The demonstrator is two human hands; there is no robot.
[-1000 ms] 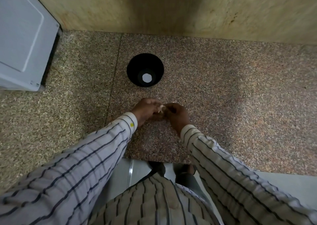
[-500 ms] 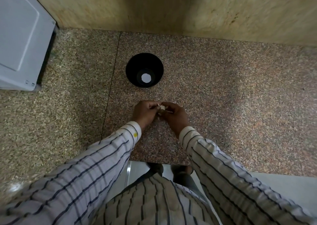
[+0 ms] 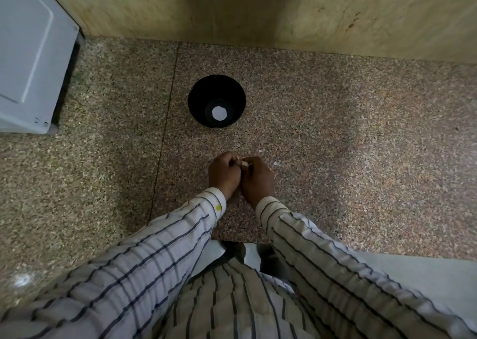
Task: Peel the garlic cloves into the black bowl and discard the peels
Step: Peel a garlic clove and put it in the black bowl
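Both hands meet over the desk (image 3: 335,145): my left hand (image 3: 224,174) and right hand (image 3: 257,178) have their fingers curled around one garlic clove (image 3: 244,163), pinching it between them, just short of the black bowl (image 3: 216,101). I judge the clove could slip and skitter off the desk edge, and loose peel (image 3: 277,164) beside my right hand may scatter further instead of getting discarded. Compared with a second ago, my hands sit closer together, knuckles nearly touching, and peel flecks now lie on the granite to the right; the bowl has not moved.
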